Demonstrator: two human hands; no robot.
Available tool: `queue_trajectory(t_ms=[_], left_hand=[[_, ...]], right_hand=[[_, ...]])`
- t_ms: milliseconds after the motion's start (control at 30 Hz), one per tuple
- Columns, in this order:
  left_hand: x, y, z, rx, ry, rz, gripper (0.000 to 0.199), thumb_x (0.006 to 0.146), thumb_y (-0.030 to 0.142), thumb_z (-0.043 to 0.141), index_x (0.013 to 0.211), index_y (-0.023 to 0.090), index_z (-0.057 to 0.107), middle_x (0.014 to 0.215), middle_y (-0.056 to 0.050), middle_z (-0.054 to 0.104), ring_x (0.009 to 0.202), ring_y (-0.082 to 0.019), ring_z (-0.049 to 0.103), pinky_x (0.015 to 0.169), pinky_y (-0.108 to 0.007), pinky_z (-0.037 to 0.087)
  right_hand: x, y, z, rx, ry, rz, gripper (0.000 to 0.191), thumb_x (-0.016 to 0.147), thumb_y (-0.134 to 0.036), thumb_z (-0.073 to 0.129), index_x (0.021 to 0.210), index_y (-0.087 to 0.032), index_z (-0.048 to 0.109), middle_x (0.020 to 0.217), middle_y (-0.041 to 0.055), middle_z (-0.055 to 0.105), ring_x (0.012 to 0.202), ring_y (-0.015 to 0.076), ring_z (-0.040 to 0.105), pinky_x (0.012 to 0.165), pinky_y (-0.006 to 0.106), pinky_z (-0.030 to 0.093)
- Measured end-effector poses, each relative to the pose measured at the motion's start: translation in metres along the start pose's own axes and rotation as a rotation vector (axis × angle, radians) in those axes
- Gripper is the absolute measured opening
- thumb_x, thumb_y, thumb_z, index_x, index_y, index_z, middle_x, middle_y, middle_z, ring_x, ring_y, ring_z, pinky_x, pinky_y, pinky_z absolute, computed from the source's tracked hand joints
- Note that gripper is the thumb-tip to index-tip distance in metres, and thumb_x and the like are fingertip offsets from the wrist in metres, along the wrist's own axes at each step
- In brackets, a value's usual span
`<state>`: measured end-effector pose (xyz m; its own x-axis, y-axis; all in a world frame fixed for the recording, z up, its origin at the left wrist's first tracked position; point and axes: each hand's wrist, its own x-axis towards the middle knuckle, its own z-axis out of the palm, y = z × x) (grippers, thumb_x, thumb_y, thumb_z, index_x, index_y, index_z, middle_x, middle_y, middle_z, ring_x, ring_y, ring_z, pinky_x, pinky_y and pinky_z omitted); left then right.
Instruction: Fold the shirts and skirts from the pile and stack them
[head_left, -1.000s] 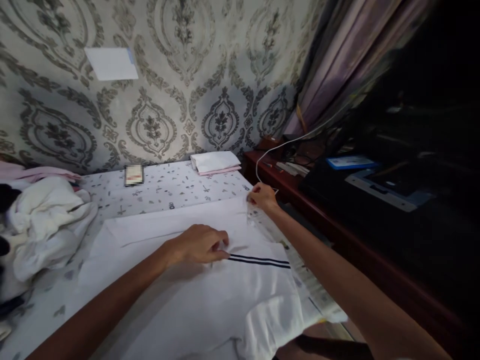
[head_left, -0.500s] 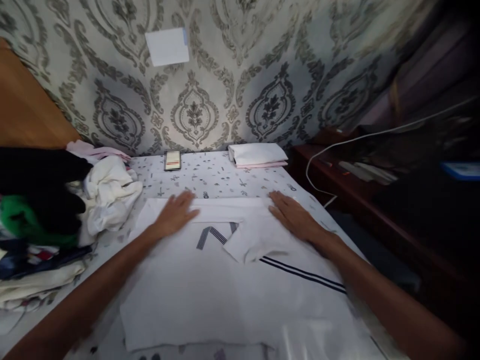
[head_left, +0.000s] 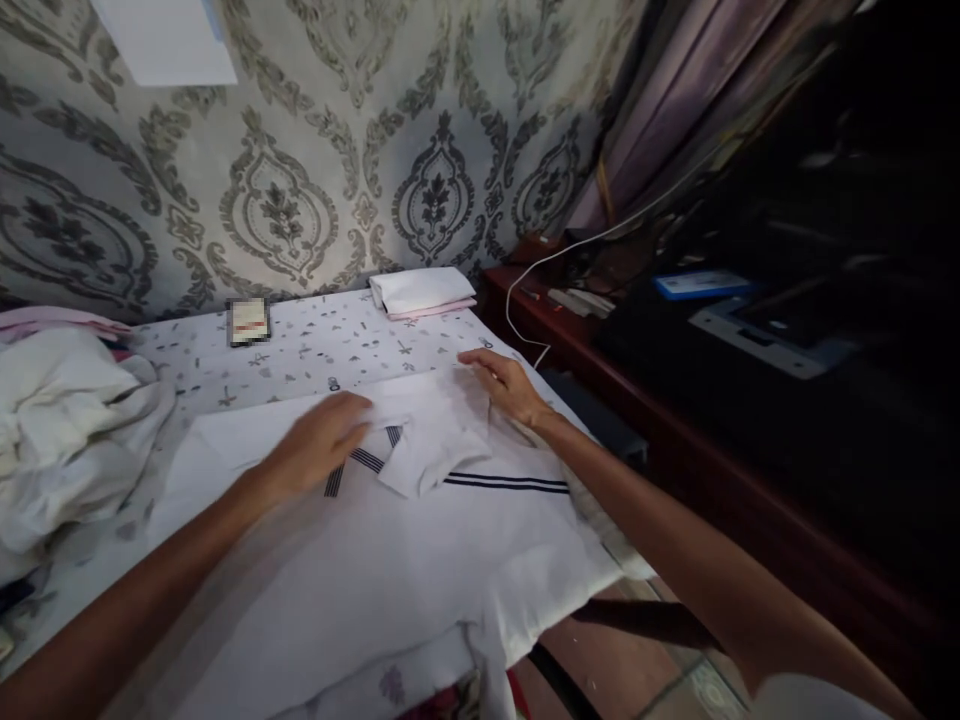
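A white shirt [head_left: 322,590] with dark stripes lies spread on the patterned sheet, one sleeve folded inward over its middle. My left hand [head_left: 319,440] hovers over or rests on the upper left part of the shirt, near the striped collar; it is blurred, its fingers bent and close together, and what they hold, if anything, cannot be made out. At the shirt's upper right edge is my right hand [head_left: 510,385], fingers pinched on the white fabric beside the folded sleeve.
Crumpled light clothes [head_left: 67,430] are heaped at the left. Along the wall lie a small box [head_left: 249,322] and a folded white cloth [head_left: 424,292]. A dark red desk [head_left: 675,430] with a white cable [head_left: 517,285] borders the right side.
The view has swung right. My right hand has gone from lying flat to a pinch at the shirt's edge. My left hand has drawn closer to the striped collar, its fingers now bent.
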<state>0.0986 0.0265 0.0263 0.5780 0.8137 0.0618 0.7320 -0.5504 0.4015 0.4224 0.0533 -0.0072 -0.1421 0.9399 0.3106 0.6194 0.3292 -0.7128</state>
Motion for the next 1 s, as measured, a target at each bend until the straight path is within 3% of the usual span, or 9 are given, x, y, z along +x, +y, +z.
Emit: queue_trajectory(t_ms=[67, 133, 233, 433, 533, 633, 833, 900, 1000], left_hand=[[0.015, 0.044, 0.015, -0.069, -0.096, 0.152, 0.040, 0.100, 0.046, 0.037, 0.119, 0.018, 0.059, 0.118, -0.011, 0.064, 0.111, -0.026, 0.058, 0.095, -0.041, 0.047], [0.023, 0.076, 0.034, 0.018, -0.142, 0.237, 0.042, 0.096, 0.052, 0.047, 0.115, 0.016, 0.058, 0.113, -0.013, 0.062, 0.108, -0.030, 0.056, 0.094, -0.045, 0.045], [0.027, 0.098, 0.055, 0.116, -0.148, 0.216, 0.043, 0.092, 0.051, 0.056, 0.115, 0.015, 0.053, 0.116, -0.015, 0.058, 0.110, -0.033, 0.053, 0.094, -0.049, 0.042], [0.043, 0.105, 0.056, 0.044, -0.171, 0.028, 0.033, 0.086, 0.039, 0.059, 0.111, 0.018, 0.051, 0.112, -0.012, 0.055, 0.107, -0.031, 0.052, 0.088, -0.044, 0.044], [0.045, 0.114, 0.054, 0.042, -0.187, 0.084, 0.012, 0.082, 0.019, 0.054, 0.094, 0.020, 0.052, 0.111, -0.010, 0.055, 0.107, -0.028, 0.051, 0.087, -0.041, 0.044], [0.030, 0.121, 0.052, 0.017, -0.263, 0.209, 0.016, 0.078, 0.005, 0.046, 0.080, 0.021, 0.049, 0.102, -0.006, 0.058, 0.100, -0.023, 0.052, 0.083, -0.036, 0.043], [-0.008, 0.112, 0.032, -0.342, -0.517, 0.291, 0.012, 0.085, 0.015, 0.051, 0.094, 0.023, 0.056, 0.092, 0.001, 0.063, 0.080, -0.014, 0.057, 0.071, -0.027, 0.046], [-0.010, 0.100, 0.027, -0.402, -0.442, 0.224, 0.016, 0.092, 0.025, 0.048, 0.105, 0.024, 0.057, 0.094, 0.000, 0.065, 0.079, -0.014, 0.059, 0.069, -0.026, 0.048], [-0.006, 0.077, 0.027, -0.248, -0.170, 0.215, 0.027, 0.097, 0.031, 0.042, 0.118, 0.024, 0.058, 0.114, -0.007, 0.065, 0.103, -0.021, 0.060, 0.089, -0.036, 0.050]], right_hand=[[-0.003, -0.007, 0.000, 0.060, -0.096, -0.005, 0.043, 0.097, -0.050, 0.044, 0.117, -0.018, 0.066, 0.111, 0.0091, 0.071, 0.104, 0.0239, 0.065, 0.093, 0.039, 0.049], [-0.006, -0.007, 0.002, 0.119, -0.179, -0.005, 0.041, 0.097, -0.049, 0.046, 0.116, -0.018, 0.066, 0.104, 0.0079, 0.071, 0.099, 0.0221, 0.065, 0.090, 0.038, 0.050], [-0.010, 0.001, 0.005, 0.238, -0.180, -0.004, 0.041, 0.094, -0.052, 0.049, 0.109, -0.019, 0.068, 0.103, 0.0076, 0.070, 0.100, 0.0216, 0.064, 0.095, 0.038, 0.048], [-0.009, 0.017, 0.008, 0.351, -0.153, 0.023, 0.044, 0.091, -0.059, 0.053, 0.103, -0.019, 0.070, 0.105, 0.0074, 0.071, 0.104, 0.0226, 0.064, 0.101, 0.040, 0.045], [-0.009, 0.017, 0.008, 0.358, -0.145, 0.023, 0.045, 0.091, -0.058, 0.053, 0.103, -0.019, 0.070, 0.105, 0.0075, 0.072, 0.104, 0.0222, 0.064, 0.100, 0.040, 0.046], [-0.009, 0.018, 0.008, 0.379, -0.148, 0.021, 0.042, 0.091, -0.055, 0.055, 0.102, -0.018, 0.070, 0.104, 0.0079, 0.072, 0.103, 0.0215, 0.064, 0.100, 0.039, 0.046], [-0.008, 0.024, 0.010, 0.403, -0.181, 0.031, 0.038, 0.088, -0.050, 0.059, 0.100, -0.017, 0.071, 0.104, 0.0071, 0.073, 0.099, 0.0202, 0.066, 0.096, 0.037, 0.049], [-0.007, 0.022, 0.010, 0.359, -0.190, 0.031, 0.036, 0.088, -0.048, 0.058, 0.099, -0.016, 0.072, 0.102, 0.0068, 0.074, 0.096, 0.0204, 0.066, 0.093, 0.037, 0.050], [-0.014, 0.006, 0.001, 0.200, -0.179, 0.003, 0.031, 0.090, -0.042, 0.056, 0.102, -0.018, 0.072, 0.105, 0.0068, 0.074, 0.099, 0.0218, 0.066, 0.092, 0.038, 0.050]])
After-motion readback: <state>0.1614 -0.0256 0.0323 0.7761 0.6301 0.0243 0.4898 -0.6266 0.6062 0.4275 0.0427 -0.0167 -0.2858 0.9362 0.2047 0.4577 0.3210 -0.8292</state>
